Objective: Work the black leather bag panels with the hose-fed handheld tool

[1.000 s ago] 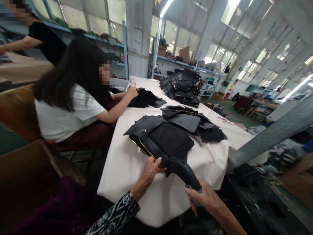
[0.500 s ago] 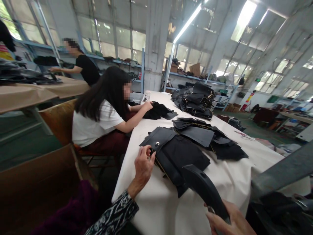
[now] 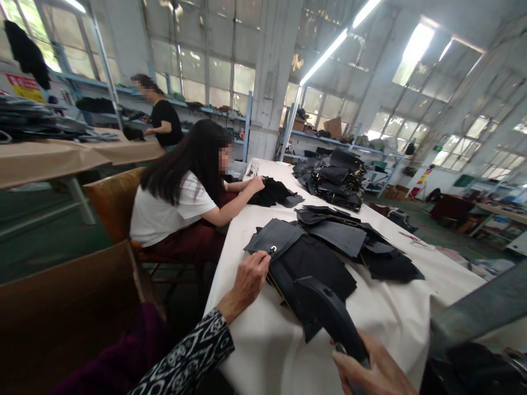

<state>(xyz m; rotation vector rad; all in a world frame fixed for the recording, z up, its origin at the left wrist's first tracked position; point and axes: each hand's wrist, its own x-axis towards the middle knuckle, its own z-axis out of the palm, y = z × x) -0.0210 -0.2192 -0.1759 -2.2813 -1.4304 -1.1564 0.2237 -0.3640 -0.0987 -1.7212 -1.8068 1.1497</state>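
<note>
My left hand (image 3: 248,281) is closed, its fingertips pinching the near left edge of a black leather-like piece (image 3: 274,236) beside a small silver metal ring (image 3: 272,249). This piece lies on a stack of black fabric pieces (image 3: 325,263), with a gold zip strip along one edge. In my right hand (image 3: 376,362) I grip a black curved hand tool (image 3: 335,312); its exact kind cannot be made out. The tool's broad end reaches over the near side of the stack. Whether it touches the pieces is unclear.
A second pile of black pieces (image 3: 370,247) and a taller heap (image 3: 333,170) lie on the white-covered table (image 3: 263,351). A seated co-worker (image 3: 173,208) handles black fabric at the left edge. A cardboard box (image 3: 74,296) stands lower left, a metal post (image 3: 477,302) at right.
My left fingers have closed on the black piece near the metal ring. The tool in my right hand has shifted slightly left over the stack. The view has turned slightly.
</note>
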